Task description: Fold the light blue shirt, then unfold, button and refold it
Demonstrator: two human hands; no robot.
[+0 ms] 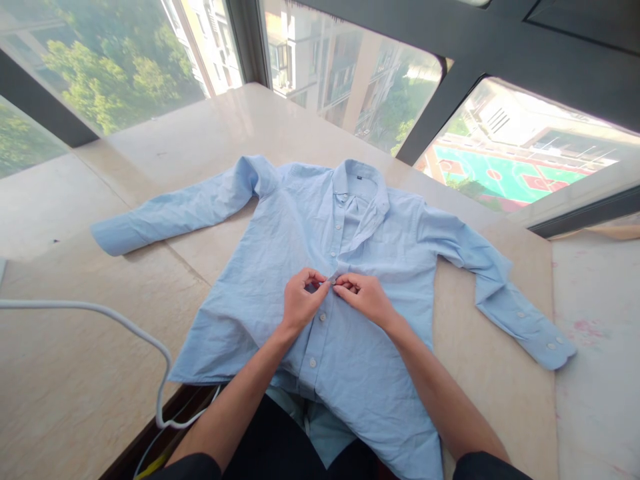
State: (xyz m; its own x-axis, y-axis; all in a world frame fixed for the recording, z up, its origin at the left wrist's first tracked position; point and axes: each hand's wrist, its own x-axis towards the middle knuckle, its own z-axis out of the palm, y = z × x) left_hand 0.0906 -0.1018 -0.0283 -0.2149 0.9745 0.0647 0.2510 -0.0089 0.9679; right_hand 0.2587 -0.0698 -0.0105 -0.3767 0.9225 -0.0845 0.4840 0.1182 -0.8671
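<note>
The left hand and the right hand nearly meet at the middle of the light-blue shirt, each grip pinched, thumb to finger, on its front beside a small button. Which layer of cloth each grip holds is too small to tell. Below, two more buttons run down the placket; above, the front is parted toward the collar, which lies toward the far edge of the tabletop. The shirt is spread front up across the middle, its lower part reaching past the near edge. One sleeve stretches toward the tabletop's left side; the other sleeve bends, its cuff passing the right edge above a pale surface with pink floral marks. A white cable curves over the near left part and drops past the near edge. Windows line the far edges, with trees and a green sports court outside.
</note>
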